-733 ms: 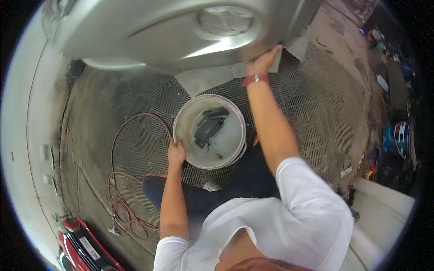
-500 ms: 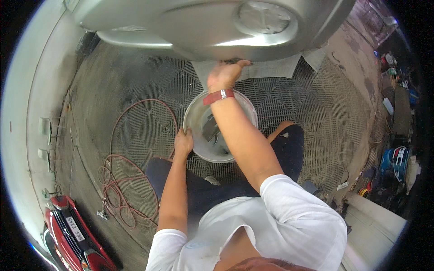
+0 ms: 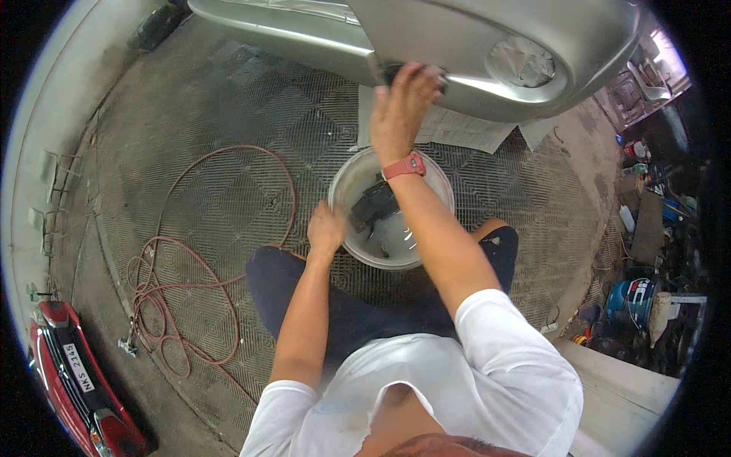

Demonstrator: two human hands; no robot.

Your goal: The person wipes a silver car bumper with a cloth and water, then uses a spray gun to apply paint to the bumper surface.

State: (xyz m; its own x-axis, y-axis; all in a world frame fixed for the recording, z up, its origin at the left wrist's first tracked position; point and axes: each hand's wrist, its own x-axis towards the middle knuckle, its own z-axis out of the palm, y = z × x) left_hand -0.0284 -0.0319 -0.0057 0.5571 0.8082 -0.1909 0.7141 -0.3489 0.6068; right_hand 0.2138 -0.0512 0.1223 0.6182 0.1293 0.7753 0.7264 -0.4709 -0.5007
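A silver-grey car bumper (image 3: 457, 46) hangs across the top of the view. My right hand (image 3: 403, 110), with a red watch on its wrist, presses flat against its lower part, fingers pointing away from me. Under those fingers a dark pad or sheet (image 3: 391, 74) shows at both sides; its kind is mostly hidden. Between my knees stands a round whitish bucket (image 3: 448, 228) with water in it. Dark flat pieces (image 3: 373, 204) lie inside. My left hand (image 3: 327, 228) is closed over the bucket's left rim.
Pale paper sheets (image 3: 476, 131) hang below the bumper. A red hose (image 3: 183, 286) lies coiled on the ribbed floor (image 3: 304, 133) at left. A red car bumper (image 3: 84, 381) is at lower left. Tools and a blue container (image 3: 630, 301) stand along the right side.
My right hand has gone from below the bumper's lower edge up onto its face, with the dark pad now showing. The view has shifted left. My left hand stays on the bucket rim.
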